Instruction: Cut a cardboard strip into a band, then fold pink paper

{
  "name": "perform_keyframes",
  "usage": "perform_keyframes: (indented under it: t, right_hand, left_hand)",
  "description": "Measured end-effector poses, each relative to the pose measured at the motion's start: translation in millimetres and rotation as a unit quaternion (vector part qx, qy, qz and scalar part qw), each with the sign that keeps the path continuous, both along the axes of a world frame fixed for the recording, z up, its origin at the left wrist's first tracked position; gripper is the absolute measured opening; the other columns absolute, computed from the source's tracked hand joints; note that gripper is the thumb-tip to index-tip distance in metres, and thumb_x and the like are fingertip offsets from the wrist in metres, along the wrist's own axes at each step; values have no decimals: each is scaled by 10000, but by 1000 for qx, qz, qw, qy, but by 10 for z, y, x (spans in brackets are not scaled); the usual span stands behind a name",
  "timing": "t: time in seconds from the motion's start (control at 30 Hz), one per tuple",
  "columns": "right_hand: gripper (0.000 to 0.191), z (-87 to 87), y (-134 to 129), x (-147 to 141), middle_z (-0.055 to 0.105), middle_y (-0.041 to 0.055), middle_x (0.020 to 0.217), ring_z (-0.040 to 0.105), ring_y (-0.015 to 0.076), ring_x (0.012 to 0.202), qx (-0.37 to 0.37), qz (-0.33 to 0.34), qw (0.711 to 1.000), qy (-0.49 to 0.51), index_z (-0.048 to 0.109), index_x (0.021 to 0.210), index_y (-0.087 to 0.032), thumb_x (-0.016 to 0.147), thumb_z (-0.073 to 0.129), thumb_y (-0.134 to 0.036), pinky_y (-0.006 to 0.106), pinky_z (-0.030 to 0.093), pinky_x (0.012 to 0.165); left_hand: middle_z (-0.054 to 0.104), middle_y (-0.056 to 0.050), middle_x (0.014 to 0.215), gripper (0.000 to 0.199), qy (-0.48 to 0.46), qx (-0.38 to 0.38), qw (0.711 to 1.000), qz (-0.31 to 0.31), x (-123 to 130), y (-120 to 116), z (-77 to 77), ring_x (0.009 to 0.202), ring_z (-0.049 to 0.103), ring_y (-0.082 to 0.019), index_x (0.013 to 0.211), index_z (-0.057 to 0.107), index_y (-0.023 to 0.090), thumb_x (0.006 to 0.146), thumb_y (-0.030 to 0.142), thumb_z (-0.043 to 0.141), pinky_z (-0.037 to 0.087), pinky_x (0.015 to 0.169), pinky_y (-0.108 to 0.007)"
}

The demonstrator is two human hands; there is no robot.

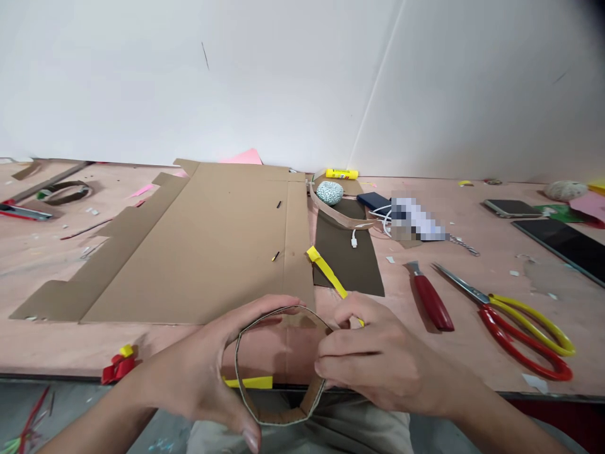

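Near the table's front edge, a cardboard ring (pixel 283 416) with a bent, many-sided outline is held between both hands. My left hand (pixel 208 372) curves round its left side, thumb below and fingers along the top. My right hand (pixel 373 356) pinches the ring's right side with curled fingers. A yellow strip (pixel 331 274) runs from the dark sheet to the right fingers, where its lower end is partly hidden. Another yellow strip (pixel 255 382) shows through and beside the ring at the table edge.
Behind the hands lies a large flat cardboard sheet (pixel 198 246). Red-handled knife (pixel 432 299) and scissors (pixel 501 318) lie to the right, with phones (pixel 513 208) beyond. A dark sheet (pixel 350 252), glue stick (pixel 341 174) and white cable (pixel 354 238) are behind. Red scraps (pixel 118 368) sit front left.
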State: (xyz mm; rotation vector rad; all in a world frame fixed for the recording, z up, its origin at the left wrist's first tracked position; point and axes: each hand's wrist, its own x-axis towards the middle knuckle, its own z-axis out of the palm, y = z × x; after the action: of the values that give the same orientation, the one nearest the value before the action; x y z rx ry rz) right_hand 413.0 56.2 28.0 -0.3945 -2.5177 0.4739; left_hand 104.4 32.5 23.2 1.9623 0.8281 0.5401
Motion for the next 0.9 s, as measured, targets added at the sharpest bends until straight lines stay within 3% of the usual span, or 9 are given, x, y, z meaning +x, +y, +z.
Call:
perform_keyframes:
  t: [0.1,0.2,0.37,0.53,0.7,0.9]
  right_hand:
    - [308,-22,-23,15,741,-1,834,539,147,683,7,15,1000,-5,707,936,-209,1070,477,-54,314,380,629]
    - [318,-34,-42,39,733,-11,846,488,145,668,3,12,1000,-24,687,892,-187,1073,456,-65,326,304,584]
    - [360,-58,-51,71,726,-14,877,502,156,705,6,-4,998,-59,670,897,-193,1118,400,-103,324,324,603]
    - [298,-131,-56,60,755,9,949,586,159,808,-45,19,998,-50,676,946,-181,1096,446,-65,310,406,678]
    - [269,-171,-71,39,734,18,901,591,164,800,-62,16,997,-50,679,947,-187,1088,477,-79,312,431,689]
    - [196,-195,-74,30,731,10,904,559,165,795,-70,20,996,-43,672,961,-175,1066,542,-73,315,432,690]
  left_hand:
    - [450,-105,1705,1435,-5,-15,1000,-11,-30,30,-57,1539,486,-357,1671,280,443,496,293,1091,437,1263,-486]
    - [401,-109,1734,1515,-19,-44,999,-8,-113,64,-99,1569,422,-406,1683,270,436,418,415,1104,400,1281,-515]
    - [260,-35,1799,1315,19,-52,998,37,-187,64,-50,1629,279,-409,1701,203,442,652,580,984,349,1297,-564]
    - [274,-53,1793,1466,45,-32,998,-2,-55,17,-19,1615,341,-376,1700,119,492,576,440,1059,357,1306,-552]
    - [349,-52,1760,1361,48,-27,998,-8,21,-18,-6,1590,402,-355,1695,110,470,682,352,1011,393,1287,-545]
    - [368,-106,1741,1412,76,-42,996,-17,20,-15,2,1571,430,-373,1703,71,415,643,323,1000,426,1267,-526]
